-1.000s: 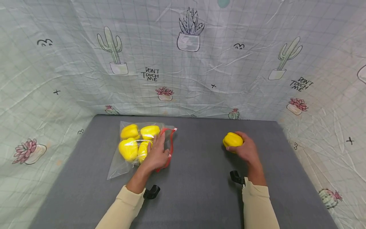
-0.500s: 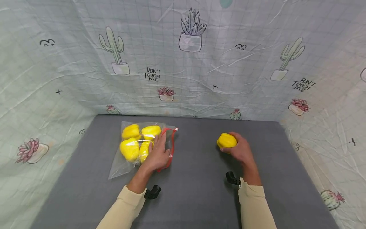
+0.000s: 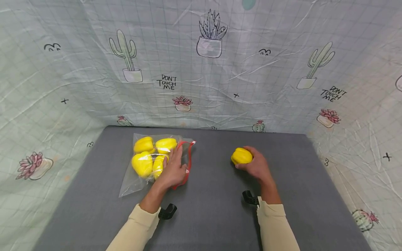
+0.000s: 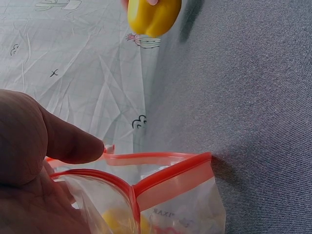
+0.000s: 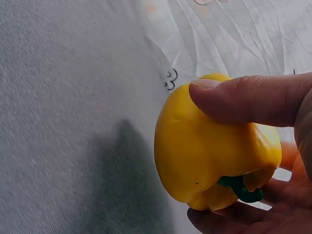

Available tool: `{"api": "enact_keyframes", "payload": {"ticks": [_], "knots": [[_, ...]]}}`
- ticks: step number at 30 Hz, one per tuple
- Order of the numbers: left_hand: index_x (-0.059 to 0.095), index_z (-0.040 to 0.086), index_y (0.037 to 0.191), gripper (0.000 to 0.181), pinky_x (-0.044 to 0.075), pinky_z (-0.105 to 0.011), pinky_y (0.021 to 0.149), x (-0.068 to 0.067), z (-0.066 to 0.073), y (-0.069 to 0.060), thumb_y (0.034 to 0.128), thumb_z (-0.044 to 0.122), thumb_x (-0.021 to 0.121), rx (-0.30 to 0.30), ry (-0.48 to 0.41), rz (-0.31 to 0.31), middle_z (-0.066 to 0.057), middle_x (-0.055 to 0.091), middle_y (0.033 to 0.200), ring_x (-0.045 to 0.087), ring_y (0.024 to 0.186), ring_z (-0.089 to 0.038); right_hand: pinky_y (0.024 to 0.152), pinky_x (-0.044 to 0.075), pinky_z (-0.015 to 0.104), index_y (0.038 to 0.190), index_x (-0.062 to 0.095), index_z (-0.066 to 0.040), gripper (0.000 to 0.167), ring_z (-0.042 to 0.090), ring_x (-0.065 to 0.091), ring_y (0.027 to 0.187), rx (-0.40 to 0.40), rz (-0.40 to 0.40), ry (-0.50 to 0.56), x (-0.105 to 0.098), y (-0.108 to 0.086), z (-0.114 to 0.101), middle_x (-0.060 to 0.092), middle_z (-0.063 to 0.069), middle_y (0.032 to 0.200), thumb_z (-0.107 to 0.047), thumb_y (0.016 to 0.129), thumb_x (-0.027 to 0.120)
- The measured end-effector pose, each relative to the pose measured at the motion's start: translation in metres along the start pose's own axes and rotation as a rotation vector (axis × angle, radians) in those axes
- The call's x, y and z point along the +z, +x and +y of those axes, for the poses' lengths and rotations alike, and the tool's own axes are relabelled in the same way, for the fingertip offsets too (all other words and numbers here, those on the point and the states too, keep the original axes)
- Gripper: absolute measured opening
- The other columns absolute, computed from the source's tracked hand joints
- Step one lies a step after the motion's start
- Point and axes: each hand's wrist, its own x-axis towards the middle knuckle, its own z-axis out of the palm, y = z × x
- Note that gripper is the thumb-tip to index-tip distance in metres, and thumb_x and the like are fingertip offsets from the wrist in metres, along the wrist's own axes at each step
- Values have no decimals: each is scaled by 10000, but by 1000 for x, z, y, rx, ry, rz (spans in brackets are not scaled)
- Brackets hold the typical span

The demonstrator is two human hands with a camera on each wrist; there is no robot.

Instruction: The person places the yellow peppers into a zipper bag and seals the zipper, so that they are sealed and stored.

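In the head view, a clear zip bag [image 3: 130,186] with a red-edged mouth lies on the left of the table, holding several yellow bell peppers [image 3: 142,164]. My left hand [image 3: 172,170] rests on the mouth side, its visible fingers fairly straight and the thumb apart. The left wrist view shows the bag's red rim [image 4: 173,174] standing agape beside that thumb; the other fingertips are mostly hidden. To the right, my right hand [image 3: 259,166] grips one yellow bell pepper [image 3: 241,156] between thumb and fingers. Its green stem [image 5: 243,189] points toward the palm in the right wrist view.
Grey cloth covers the table [image 3: 213,209]. A pale curtain [image 3: 238,73] printed with cacti rises behind it and along both sides. Each wrist bears a black camera mount [image 3: 168,211]. Bare tabletop lies between the bag and the right hand.
My right hand has moved left with the bell pepper, closer to the bag. The left hand and the bag have stayed nearly still.
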Motion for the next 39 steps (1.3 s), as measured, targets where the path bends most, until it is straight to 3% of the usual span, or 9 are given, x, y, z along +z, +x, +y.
{"api": "enact_keyframes", "payload": {"ticks": [22,39], "knots": [[69,15,1669,773,-91,-643,1274,-1,-2,0,1025,97,488,-17,4,-12,-207,79,1758,-62,1640,-412,1079,452,584,1503,526,-110,842,410,553,1275,-51,-43,-7,39,0,-15,541,197,1530,-139,750,902],[144,24,1666,774,-46,-652,1283,4,3,0,1011,139,540,-18,102,50,-177,128,1759,-19,1640,-427,1013,496,542,1468,574,-160,818,348,595,1186,-132,-94,26,67,-5,-33,595,143,1476,-156,730,927]]}}
